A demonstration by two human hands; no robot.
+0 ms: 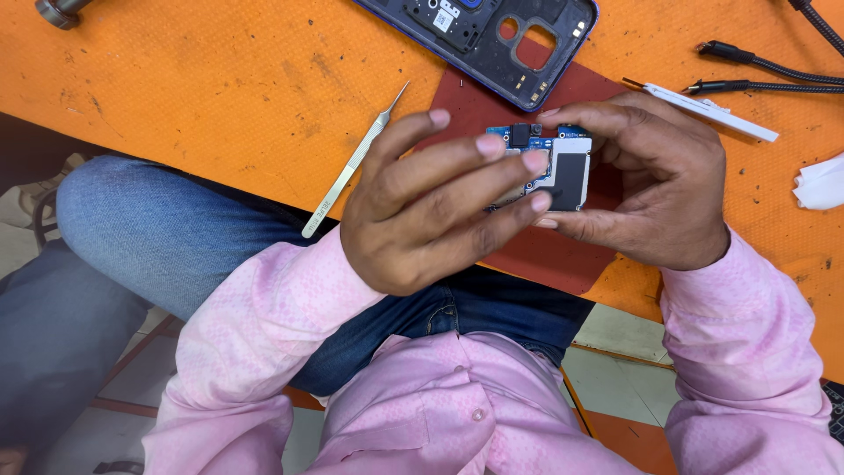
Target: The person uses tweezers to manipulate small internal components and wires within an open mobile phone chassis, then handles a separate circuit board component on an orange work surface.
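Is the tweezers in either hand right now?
No, the tweezers lie on the orange table, while both the left hand and right hand hold the circuit board.

The orange table [202,79] bears tweezers [356,163], a dark-red mat [536,255], a phone frame [492,40] and cables [765,66].

Tweezers [356,163] left, phone frame [492,35] ahead

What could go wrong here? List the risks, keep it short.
1. The circuit board is held in the air by both the left hand and right hand, over the table edge; a slip might drop it to the floor.
2. Bare fingertips press on its metal shield, which may smudge or strain parts.
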